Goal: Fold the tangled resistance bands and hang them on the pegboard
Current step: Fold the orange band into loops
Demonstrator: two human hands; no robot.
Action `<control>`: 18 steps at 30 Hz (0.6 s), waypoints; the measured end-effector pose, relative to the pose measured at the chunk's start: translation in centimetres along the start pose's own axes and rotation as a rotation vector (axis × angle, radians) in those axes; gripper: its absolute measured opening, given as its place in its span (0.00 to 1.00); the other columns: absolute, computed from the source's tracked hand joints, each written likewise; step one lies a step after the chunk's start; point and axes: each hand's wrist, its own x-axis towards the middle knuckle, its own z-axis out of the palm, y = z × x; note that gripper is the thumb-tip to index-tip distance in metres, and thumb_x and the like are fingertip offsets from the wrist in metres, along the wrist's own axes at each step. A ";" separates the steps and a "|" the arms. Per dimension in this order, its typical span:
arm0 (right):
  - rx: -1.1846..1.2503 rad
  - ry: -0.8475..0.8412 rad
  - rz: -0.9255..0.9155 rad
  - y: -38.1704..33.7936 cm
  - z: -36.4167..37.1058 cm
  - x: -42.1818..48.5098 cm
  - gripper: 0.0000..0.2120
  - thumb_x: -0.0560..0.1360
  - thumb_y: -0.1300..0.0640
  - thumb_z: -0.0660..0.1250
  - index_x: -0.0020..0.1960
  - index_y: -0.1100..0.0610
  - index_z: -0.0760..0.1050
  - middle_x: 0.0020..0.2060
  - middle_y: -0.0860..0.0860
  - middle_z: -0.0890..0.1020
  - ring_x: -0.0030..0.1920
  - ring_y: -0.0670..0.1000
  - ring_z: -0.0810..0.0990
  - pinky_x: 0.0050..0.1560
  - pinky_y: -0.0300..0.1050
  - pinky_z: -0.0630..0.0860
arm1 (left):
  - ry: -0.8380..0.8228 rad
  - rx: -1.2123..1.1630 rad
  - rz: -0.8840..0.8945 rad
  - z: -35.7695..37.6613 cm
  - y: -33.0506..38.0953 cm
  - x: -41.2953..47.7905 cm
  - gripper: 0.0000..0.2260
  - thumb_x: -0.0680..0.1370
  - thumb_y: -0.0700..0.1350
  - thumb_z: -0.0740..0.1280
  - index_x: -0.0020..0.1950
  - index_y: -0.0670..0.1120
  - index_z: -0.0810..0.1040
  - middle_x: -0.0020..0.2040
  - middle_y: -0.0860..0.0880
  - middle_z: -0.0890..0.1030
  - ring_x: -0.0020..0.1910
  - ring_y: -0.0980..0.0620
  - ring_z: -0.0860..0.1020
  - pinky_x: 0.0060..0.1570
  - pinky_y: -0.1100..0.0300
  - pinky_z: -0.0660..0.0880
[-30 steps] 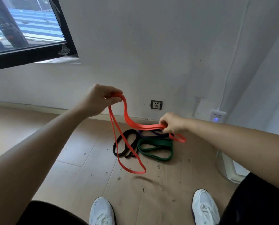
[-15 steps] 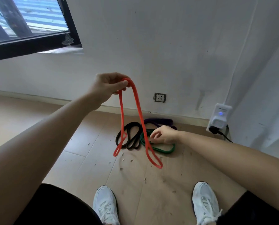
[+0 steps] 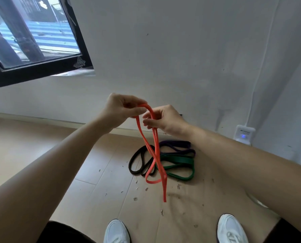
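Up in front of the white wall, two bare hands hold one orange band.

Both hands meet at the top of the orange band [image 3: 155, 151], a flat, smooth, stretchy strip. The left hand [image 3: 119, 109] pinches the top bend, and the right hand [image 3: 165, 119] grips the strands just beside it. The band hangs long and thin, pointing down at the floor [image 3: 102, 181], and its strands cross partway down to make two loops. On the pale wood floor near the wall lie three more flat bands in a heap, touching each other: a black band [image 3: 137, 163], a green band [image 3: 179, 168] and a purple band [image 3: 176, 146], each bent into long loops. Small bits of dirt dot the boards. Two white shoes [image 3: 117, 232] stand at the near edge of the floor.
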 end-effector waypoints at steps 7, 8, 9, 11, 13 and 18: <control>0.144 -0.092 -0.031 -1.4 -1.1 0.0 0.13 0.76 0.56 0.74 0.58 0.61 0.83 0.49 0.56 0.87 0.51 0.55 0.86 0.56 0.47 0.82 | 0.069 -0.049 0.025 -1.4 0.9 -0.5 0.11 0.72 0.40 0.76 0.54 0.44 0.85 0.43 0.51 0.87 0.42 0.54 0.86 0.41 0.66 0.79; 0.146 -0.115 -0.022 -1.5 -1.1 0.0 0.14 0.76 0.55 0.74 0.59 0.59 0.82 0.51 0.55 0.87 0.53 0.55 0.85 0.57 0.47 0.82 | 0.075 -0.056 0.030 -1.4 1.1 -0.5 0.10 0.72 0.40 0.76 0.54 0.45 0.86 0.42 0.51 0.87 0.41 0.55 0.85 0.40 0.67 0.78; 0.145 -0.143 -0.012 -1.5 -0.9 -0.1 0.15 0.76 0.53 0.73 0.61 0.58 0.82 0.54 0.54 0.86 0.55 0.53 0.85 0.57 0.48 0.82 | 0.080 -0.066 0.029 -1.3 1.3 -0.5 0.10 0.72 0.41 0.77 0.53 0.45 0.86 0.42 0.51 0.87 0.41 0.55 0.85 0.39 0.67 0.78; 0.133 -0.200 0.014 -1.5 -0.5 -0.3 0.17 0.76 0.53 0.73 0.64 0.56 0.80 0.58 0.51 0.85 0.57 0.50 0.84 0.57 0.46 0.81 | 0.088 -0.094 0.023 -0.9 1.7 -0.5 0.09 0.72 0.40 0.77 0.52 0.45 0.86 0.41 0.51 0.87 0.40 0.55 0.85 0.39 0.67 0.78; 0.094 -0.240 0.022 -1.5 0.1 -0.5 0.18 0.76 0.53 0.73 0.64 0.55 0.80 0.59 0.49 0.84 0.58 0.49 0.83 0.58 0.45 0.80 | 0.103 -0.133 0.029 -0.5 2.1 -0.5 0.09 0.71 0.40 0.77 0.51 0.45 0.86 0.41 0.50 0.87 0.40 0.54 0.85 0.40 0.65 0.79; -0.008 -0.262 -0.003 -1.0 0.8 -0.7 0.18 0.77 0.52 0.73 0.65 0.56 0.80 0.58 0.50 0.85 0.58 0.45 0.83 0.62 0.45 0.79 | 0.171 -0.261 0.045 -0.2 2.9 -0.4 0.12 0.68 0.45 0.77 0.50 0.45 0.85 0.41 0.48 0.87 0.43 0.49 0.86 0.43 0.62 0.80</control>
